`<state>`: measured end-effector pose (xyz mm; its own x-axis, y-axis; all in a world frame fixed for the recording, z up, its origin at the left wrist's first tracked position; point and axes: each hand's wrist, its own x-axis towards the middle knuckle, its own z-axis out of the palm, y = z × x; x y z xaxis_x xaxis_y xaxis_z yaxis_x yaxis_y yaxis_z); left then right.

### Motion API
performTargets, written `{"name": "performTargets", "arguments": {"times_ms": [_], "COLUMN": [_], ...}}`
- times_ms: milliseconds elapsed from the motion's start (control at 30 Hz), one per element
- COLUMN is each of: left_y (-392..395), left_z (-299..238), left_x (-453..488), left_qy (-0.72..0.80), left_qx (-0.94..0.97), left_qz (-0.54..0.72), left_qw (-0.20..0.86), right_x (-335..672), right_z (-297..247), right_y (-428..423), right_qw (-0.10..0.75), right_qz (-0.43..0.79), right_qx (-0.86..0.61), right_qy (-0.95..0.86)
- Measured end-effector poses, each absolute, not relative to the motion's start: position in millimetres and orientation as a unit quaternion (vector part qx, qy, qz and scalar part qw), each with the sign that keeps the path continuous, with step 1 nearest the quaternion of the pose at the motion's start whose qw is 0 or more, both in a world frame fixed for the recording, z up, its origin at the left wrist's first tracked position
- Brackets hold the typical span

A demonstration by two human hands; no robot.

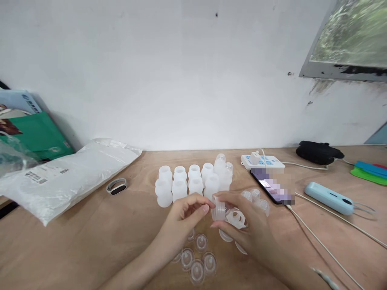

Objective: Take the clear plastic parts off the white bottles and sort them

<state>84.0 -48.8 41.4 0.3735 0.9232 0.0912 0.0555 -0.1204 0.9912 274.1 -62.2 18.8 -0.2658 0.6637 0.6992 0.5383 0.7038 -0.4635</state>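
Observation:
My left hand (185, 213) and my right hand (242, 225) meet over the wooden table (90, 233). Both pinch a small translucent white plastic piece (218, 210) between their fingertips. My right hand also cups a clear ring-shaped part (236, 218). Behind the hands, several white silicone bottle-shaped pieces (187, 183) stand in two rows. Several clear dome-shaped caps (198, 257) lie on the table under my left wrist, and a few more caps (256, 197) lie just beyond my right hand.
A large white plastic bag (66, 173) lies at the left, with a wristband (116, 186) beside it. At the right are a power strip (263, 162), a phone (272, 186), white cables (320, 237), a light blue device (328, 198) and a black object (319, 152).

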Motion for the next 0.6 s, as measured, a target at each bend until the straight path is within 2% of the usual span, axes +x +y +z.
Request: {"name": "performTargets", "arguments": {"times_ms": [67,167,367,600], "left_y": [-49,-53,-61,-60], "left_z": [40,41,41,36], "left_x": [86,89,93,94], "left_qy": [0.377,0.369,0.331,0.292], "left_qx": [0.569,0.499,0.438,0.381], "left_qz": [0.397,0.401,0.384,0.378], "left_qw": [0.614,0.674,0.742,0.792], "right_x": [272,270,269,271], "right_z": [17,19,24,16], "right_y": [-66,-68,-70,-71], "right_qw": [0.51,0.526,0.535,0.52], "right_qz": [0.047,0.038,0.037,0.021], "right_qx": [-0.372,-0.372,-0.296,-0.293], "right_qy": [-0.774,-0.764,-0.791,-0.802]}}
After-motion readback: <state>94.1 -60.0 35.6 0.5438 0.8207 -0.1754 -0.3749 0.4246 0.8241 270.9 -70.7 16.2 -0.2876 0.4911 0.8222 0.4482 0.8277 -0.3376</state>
